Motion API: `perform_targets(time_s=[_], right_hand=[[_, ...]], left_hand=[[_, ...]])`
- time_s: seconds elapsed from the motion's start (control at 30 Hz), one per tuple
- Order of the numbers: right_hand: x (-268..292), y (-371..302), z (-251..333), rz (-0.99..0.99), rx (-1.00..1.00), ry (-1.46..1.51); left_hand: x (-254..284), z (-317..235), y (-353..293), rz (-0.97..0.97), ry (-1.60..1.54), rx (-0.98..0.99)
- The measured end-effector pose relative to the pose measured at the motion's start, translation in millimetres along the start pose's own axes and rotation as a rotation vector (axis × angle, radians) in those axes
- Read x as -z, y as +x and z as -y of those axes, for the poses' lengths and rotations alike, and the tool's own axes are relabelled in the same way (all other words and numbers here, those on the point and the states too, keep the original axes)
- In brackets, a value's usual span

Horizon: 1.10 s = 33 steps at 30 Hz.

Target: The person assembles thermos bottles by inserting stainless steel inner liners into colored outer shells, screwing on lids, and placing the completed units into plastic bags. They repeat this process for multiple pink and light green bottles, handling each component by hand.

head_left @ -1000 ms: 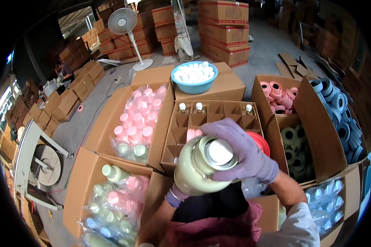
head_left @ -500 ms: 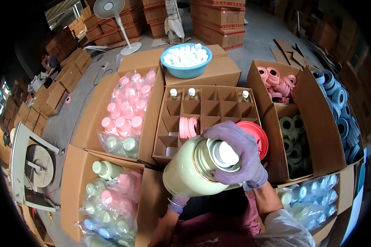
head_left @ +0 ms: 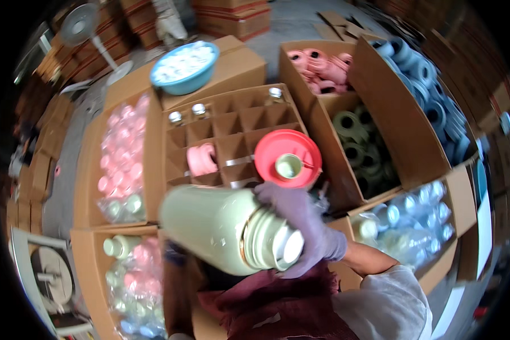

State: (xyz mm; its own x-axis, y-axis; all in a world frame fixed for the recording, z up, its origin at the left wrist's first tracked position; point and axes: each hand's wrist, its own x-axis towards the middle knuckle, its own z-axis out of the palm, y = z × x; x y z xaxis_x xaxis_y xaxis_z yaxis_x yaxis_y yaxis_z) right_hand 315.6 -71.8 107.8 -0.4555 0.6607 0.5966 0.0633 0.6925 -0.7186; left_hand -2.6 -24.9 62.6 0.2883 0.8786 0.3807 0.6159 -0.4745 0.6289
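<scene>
A glossy pale green thermos flask (head_left: 209,226) lies tilted on its side in front of me, its neck and white-silver mouth pointing lower right. My right hand (head_left: 300,226), in a purple glove, is closed round the neck end, fingers over the upper side and thumb side hidden. My left hand (head_left: 175,252) reaches up beneath the flask body; only its dark cuff shows and the fingers are hidden behind the flask. Just beyond the right hand is a round red dish (head_left: 277,144) with a small pale green cup (head_left: 289,166) in it.
A divided carton (head_left: 232,133) holds pink rings (head_left: 202,158) and several silver-capped bottles. Around it stand cartons of pink bagged bottles (head_left: 122,150), mixed bagged bottles (head_left: 136,277), pink and green collars (head_left: 351,153), blue collars (head_left: 428,85) and blue bottles (head_left: 408,221). A blue basin (head_left: 184,85) holds white caps.
My view has swung, so the cartons sit further left and higher. The flask lies more sideways, and my right hand has shifted on its neck. The green cup in the red dish now shows.
</scene>
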Motion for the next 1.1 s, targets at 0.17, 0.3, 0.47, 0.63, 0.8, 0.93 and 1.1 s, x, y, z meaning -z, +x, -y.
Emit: perform_targets(time_s=[0.17,0.3,0.47,0.63,0.8,0.93,1.1], right_hand=[[-35.4,-121.6,-12.1,0.192,-0.086,-0.109],[16.9,-141.7,-47.9,0.156,-0.173,-0.211],[166.0,-152.5,-152.4,-0.185,-0.606,-0.705],[231.9,-283.2,-270.5,0.619,-0.953,-1.204],[219.0,-286.8,-298.2,0.824,-0.894,-1.187],[267.7,-226.5,-250.7,0.431,-1.316,-1.206],[259.4,-94.8,-153.6,-0.285,-0.623,-0.919]], left_hand=[[54.3,-45.0,28.3,0.528,0.1,-0.274],[-10.0,-109.0,50.6,0.8,-0.095,-0.403],[-36.2,-101.8,29.3,0.939,0.03,-0.087],[-51.4,-111.6,26.7,0.847,0.322,-0.06],[-47.8,-78.6,17.4,0.741,0.121,-0.134],[-42.5,-74.6,12.2,0.645,-0.005,-0.13],[-45.7,-89.2,33.3,0.091,-0.191,0.073]])
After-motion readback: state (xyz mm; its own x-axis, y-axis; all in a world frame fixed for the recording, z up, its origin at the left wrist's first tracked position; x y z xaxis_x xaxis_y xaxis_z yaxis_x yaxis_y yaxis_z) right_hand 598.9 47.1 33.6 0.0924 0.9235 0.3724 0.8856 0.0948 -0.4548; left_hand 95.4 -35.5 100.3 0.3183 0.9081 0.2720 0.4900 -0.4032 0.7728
